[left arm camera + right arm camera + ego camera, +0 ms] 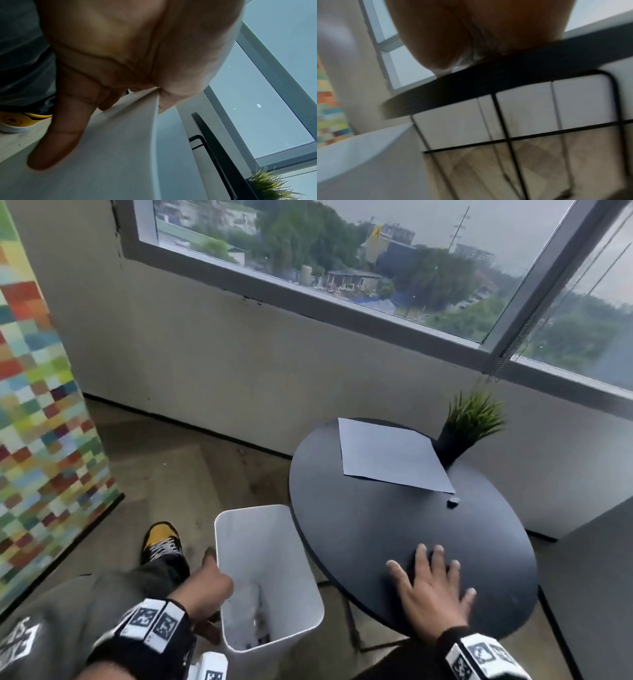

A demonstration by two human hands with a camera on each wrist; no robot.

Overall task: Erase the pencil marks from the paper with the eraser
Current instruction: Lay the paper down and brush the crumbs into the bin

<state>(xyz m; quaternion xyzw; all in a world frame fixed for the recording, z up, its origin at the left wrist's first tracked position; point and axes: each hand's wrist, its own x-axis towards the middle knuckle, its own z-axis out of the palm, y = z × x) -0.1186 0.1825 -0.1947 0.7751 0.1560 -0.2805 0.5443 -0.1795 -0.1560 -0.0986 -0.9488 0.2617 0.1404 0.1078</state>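
The right hand (432,590) lies flat with fingers spread on the near edge of the round black table (359,529), holding nothing. The left hand (209,587) grips the near-left rim of the white bin (301,604), thumb inside and fingers down the outer wall, as the left wrist view shows.

On the table, the sheet of paper (390,455) lies at about twelve o'clock from the right hand, well apart from it. The small dark eraser (453,502) sits just off the sheet's near right corner, at about one o'clock from the hand. A potted plant (462,429) stands at the sheet's right edge.

The eraser is probably light and firm; a pinch across its sides should suit. The paper looks thin and likely to slide or crumple, so it wants pressing flat near the rubbing spot. No pencil marks can be made out.

Black-and-white square tags ring both wrists; white lettering on the sleeve at lower left is too cut off to read.
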